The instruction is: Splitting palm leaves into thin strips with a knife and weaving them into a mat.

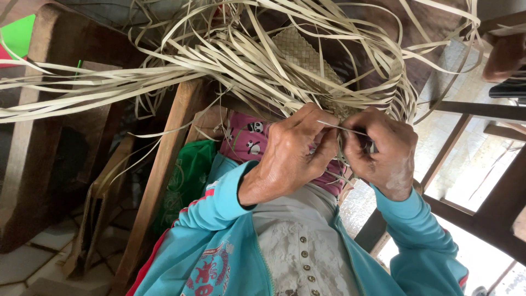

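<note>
Wooden chair frames (164, 159) surround loose straw strips (230, 60) overhanging both hands.

weaving workshop: loose straw strips (219, 60), wooden frames (164, 164)

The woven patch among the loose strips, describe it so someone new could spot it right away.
Start at the big tangle of pale loose strips across the top. Just above the left hand and right hand sits the woven patch. It alone shows a tight checkered plait; everything around it hangs unwoven.
</note>
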